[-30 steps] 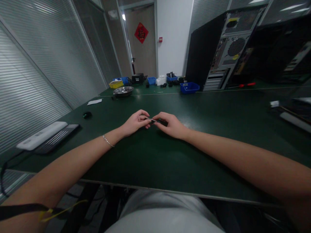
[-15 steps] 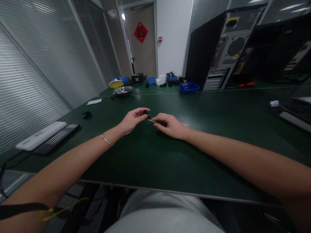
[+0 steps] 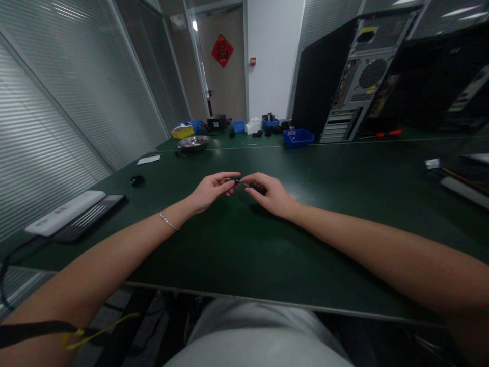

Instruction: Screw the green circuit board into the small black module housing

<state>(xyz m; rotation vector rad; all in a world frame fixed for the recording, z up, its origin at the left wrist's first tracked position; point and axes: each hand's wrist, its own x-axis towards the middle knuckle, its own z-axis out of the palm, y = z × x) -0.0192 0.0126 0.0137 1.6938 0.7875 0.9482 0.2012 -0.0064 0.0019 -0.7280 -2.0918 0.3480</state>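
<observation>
Over the middle of the green table (image 3: 244, 244), my left hand (image 3: 210, 191) pinches a small black part (image 3: 237, 182) between thumb and fingers; its kind is too small to make out. My right hand (image 3: 273, 193) is closed around the dark handle of a thin metal-shafted tool that looks like a screwdriver (image 3: 246, 184). The shaft points left and its tip meets the black part or lies very close to it. Most of the handle is hidden in my right palm.
A keyboard (image 3: 89, 219) and a black mouse (image 3: 136, 180) lie at the left. Toward the back are a metal dish (image 3: 194, 143), a blue bin (image 3: 298, 137) and a yellow bin (image 3: 182, 132). An open computer case (image 3: 324, 81) stands at the back right, near a red-handled tool (image 3: 388, 133).
My left hand has turned the black part from raised to flatter between the fingers. My right hand has shifted slightly up, bringing the tool's shaft closer to the part.
</observation>
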